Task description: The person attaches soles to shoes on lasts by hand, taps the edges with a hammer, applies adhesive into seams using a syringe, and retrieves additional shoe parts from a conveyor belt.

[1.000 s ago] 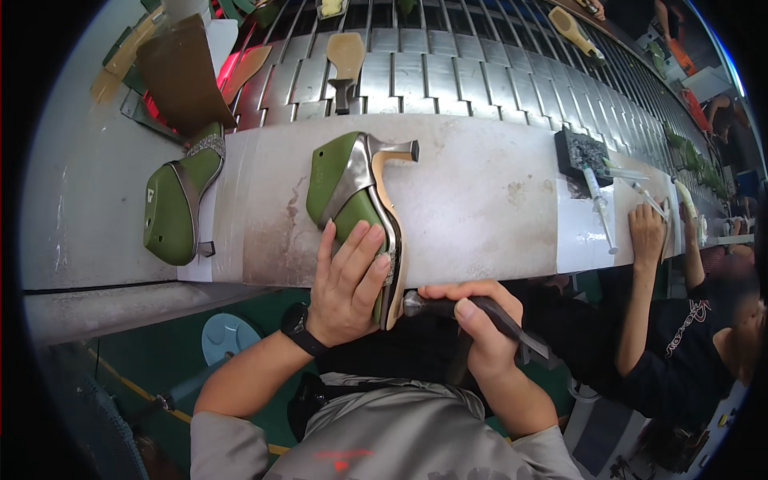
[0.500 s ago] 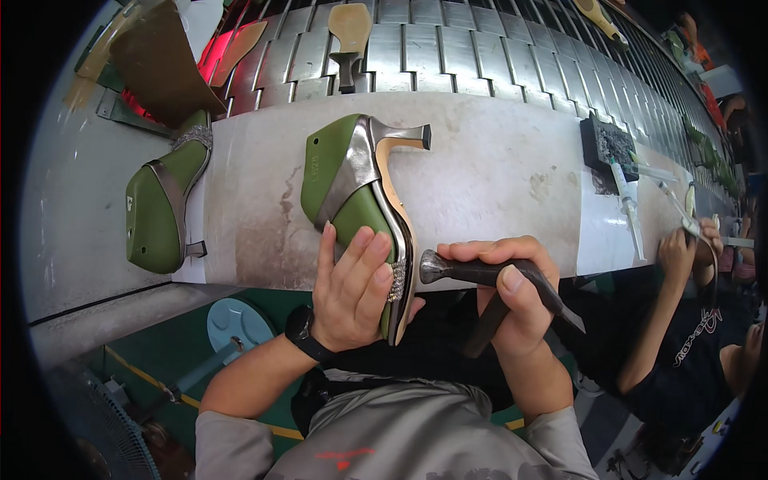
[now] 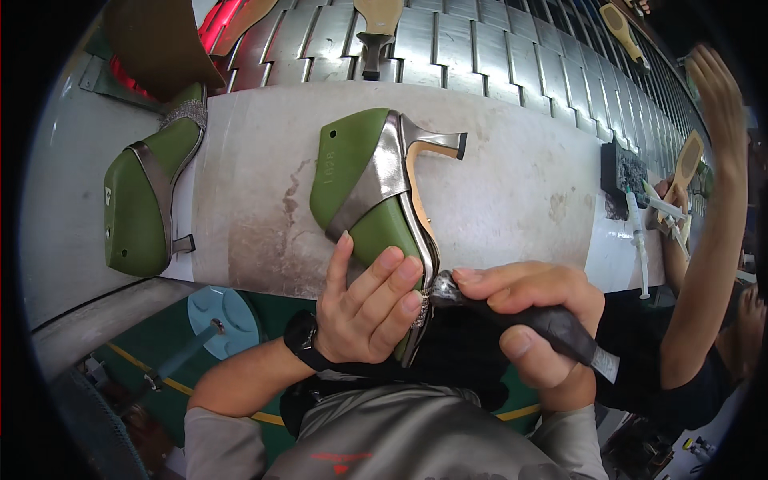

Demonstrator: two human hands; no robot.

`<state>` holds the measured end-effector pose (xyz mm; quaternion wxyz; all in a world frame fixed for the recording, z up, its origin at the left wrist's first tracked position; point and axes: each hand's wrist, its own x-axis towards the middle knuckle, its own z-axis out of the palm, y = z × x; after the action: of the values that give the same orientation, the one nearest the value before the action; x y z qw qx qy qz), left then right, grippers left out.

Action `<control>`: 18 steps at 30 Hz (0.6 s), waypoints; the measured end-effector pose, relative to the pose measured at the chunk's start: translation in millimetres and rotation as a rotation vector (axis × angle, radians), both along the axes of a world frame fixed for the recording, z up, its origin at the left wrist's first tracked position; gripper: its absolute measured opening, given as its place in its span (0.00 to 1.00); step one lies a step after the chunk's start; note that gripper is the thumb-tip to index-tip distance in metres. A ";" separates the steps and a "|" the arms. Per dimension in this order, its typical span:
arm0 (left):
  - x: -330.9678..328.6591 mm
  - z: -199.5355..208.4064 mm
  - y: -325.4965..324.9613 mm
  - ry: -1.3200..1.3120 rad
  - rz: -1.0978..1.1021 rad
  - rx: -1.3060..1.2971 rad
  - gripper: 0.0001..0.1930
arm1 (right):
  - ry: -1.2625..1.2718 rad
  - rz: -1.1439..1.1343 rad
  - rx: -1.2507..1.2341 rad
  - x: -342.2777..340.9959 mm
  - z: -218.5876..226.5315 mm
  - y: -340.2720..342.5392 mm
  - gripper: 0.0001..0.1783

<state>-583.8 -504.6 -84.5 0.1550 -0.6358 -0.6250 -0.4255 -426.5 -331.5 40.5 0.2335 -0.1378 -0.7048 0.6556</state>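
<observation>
A heeled sandal [image 3: 382, 172] with metallic straps and a glittery band lies on its side, fitted on a green shoe last [image 3: 352, 152]. Its toe end points toward me and the heel sticks out to the right. My left hand [image 3: 372, 308] is closed round the front part, fingers over the last and band, thumb hidden. In my right hand [image 3: 552, 300] is a dark shoemaker's hammer [image 3: 552, 328], gripped by the head with fingers and thumb. Its round face meets the sole edge near the glittery band. The hammer's handle is mostly hidden.
A matching sandal on a green last [image 3: 148, 200] lies at the left of the worktable [image 3: 256, 168]. Beyond runs a slatted metal conveyor [image 3: 448, 48] carrying a sole [image 3: 380, 20]. A black block [image 3: 622, 176] and syringes [image 3: 638, 240] lie right, near a co-worker's raised arm [image 3: 704, 232].
The hammer's face has closed the gap to the sole edge. My left hand keeps its hold on the sandal. At the right, the co-worker's arm has come up, and the view has shifted slightly.
</observation>
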 end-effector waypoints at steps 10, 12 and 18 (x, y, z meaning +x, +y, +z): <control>-2.1 1.0 -1.7 -0.020 -0.006 -0.004 0.22 | -0.031 0.073 0.187 1.8 5.4 -18.4 0.14; -0.7 1.2 -1.5 -0.028 -0.011 -0.015 0.22 | -0.025 0.059 0.157 6.7 1.7 -25.1 0.15; -8.9 3.4 -5.6 0.107 -0.064 -0.065 0.40 | -0.056 0.038 0.160 11.4 9.7 -46.8 0.15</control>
<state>-592.7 -510.2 -81.1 0.1538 -0.6819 -0.6088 -0.3750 -415.2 -378.3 50.2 0.2116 -0.1235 -0.7635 0.5976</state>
